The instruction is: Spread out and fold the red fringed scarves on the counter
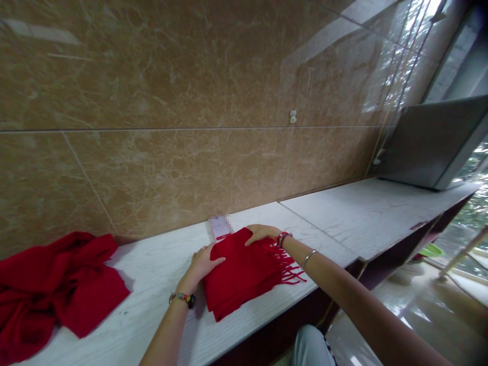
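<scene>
A red fringed scarf (pixel 244 272), folded into a flat stack of layers, lies on the white wood-grain counter (pixel 160 269). At its left far corner my left hand (pixel 202 263) grips the edge, thumb on top and fingers partly hidden behind the cloth. My right hand (pixel 261 234) holds the far right edge, its thumb resting over the upper layer. The loose fringe spreads out to the right, below my right wrist. Touching or just behind the scarf's far edge is a small pale card or packet (pixel 220 227) with red marks, partly covered and blurred.
Another red cloth (pixel 57 290) lies crumpled at the far left. A brown marbled tile wall (pixel 171 127) rises behind the counter. A large grey box-shaped thing (pixel 430 142) stands at the right end. Shelves open below the counter's front edge, and a green basin (pixel 432 250) is on the right.
</scene>
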The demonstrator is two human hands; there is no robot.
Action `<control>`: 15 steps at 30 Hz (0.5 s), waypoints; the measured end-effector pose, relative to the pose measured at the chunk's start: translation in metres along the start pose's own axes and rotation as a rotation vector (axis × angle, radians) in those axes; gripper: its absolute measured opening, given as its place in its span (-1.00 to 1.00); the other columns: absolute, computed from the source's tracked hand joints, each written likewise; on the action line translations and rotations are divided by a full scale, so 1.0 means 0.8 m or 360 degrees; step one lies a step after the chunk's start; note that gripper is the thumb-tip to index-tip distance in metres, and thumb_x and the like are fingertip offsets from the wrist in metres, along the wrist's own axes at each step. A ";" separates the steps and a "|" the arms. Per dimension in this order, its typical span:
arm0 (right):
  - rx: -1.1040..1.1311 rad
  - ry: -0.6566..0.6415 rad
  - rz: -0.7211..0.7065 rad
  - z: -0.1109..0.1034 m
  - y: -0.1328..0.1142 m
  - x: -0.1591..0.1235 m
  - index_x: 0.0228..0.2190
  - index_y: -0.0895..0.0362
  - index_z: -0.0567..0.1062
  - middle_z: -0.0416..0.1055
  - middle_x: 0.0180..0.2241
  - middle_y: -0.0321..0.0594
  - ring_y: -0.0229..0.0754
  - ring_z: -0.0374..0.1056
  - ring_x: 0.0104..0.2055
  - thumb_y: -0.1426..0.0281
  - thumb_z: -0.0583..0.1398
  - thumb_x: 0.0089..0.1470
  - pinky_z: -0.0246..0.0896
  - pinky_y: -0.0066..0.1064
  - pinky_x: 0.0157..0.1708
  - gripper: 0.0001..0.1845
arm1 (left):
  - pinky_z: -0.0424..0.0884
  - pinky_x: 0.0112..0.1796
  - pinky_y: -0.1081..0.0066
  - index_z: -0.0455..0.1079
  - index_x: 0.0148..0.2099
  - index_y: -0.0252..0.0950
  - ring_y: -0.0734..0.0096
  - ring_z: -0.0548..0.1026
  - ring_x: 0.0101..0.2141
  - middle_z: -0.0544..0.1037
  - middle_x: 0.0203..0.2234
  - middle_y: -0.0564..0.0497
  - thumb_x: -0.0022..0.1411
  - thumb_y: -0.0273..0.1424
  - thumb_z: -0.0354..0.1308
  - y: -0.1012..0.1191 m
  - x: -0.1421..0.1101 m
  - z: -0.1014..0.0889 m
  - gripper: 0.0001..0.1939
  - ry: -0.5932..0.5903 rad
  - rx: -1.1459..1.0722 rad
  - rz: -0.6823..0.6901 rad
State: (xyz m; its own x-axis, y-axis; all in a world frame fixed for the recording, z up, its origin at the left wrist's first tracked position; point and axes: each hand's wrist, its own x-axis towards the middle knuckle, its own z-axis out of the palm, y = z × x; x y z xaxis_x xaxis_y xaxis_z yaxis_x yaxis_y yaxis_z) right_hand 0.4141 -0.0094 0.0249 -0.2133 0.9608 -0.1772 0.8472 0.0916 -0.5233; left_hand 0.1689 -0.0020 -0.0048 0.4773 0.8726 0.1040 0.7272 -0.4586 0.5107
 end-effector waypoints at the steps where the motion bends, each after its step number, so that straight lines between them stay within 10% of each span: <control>1: -0.0012 0.0003 0.0010 -0.001 -0.002 0.001 -0.20 0.18 0.46 0.45 -0.22 -0.20 -0.17 0.36 -0.27 0.31 0.28 -0.27 0.22 -0.51 -0.37 -0.51 | 0.23 -0.08 0.34 0.26 0.03 -0.24 0.21 0.36 -0.08 0.45 -0.11 -0.06 -0.08 -0.25 0.19 -0.001 0.001 -0.002 -0.43 -0.0004 -0.0041 0.0002; 15: -0.0278 0.0334 0.0040 0.004 -0.012 -0.021 -0.18 0.19 0.43 0.41 -0.17 -0.12 -0.13 0.32 -0.19 0.29 0.24 -0.15 0.17 -0.44 -0.25 -0.56 | 0.25 -0.10 0.34 0.13 0.11 -0.45 0.19 0.38 -0.09 0.38 -0.05 -0.23 -0.08 -0.21 0.14 -0.027 0.003 -0.012 -0.28 -0.0032 -0.0332 -0.0216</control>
State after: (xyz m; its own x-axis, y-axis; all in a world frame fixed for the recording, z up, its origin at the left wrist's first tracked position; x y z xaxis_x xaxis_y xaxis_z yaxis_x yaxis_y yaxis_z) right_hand 0.4080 -0.0270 0.0298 -0.1010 0.9949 -0.0020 0.9259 0.0932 -0.3660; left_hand 0.1497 0.0113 -0.0073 0.3934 0.9193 0.0062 0.6687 -0.2907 0.6844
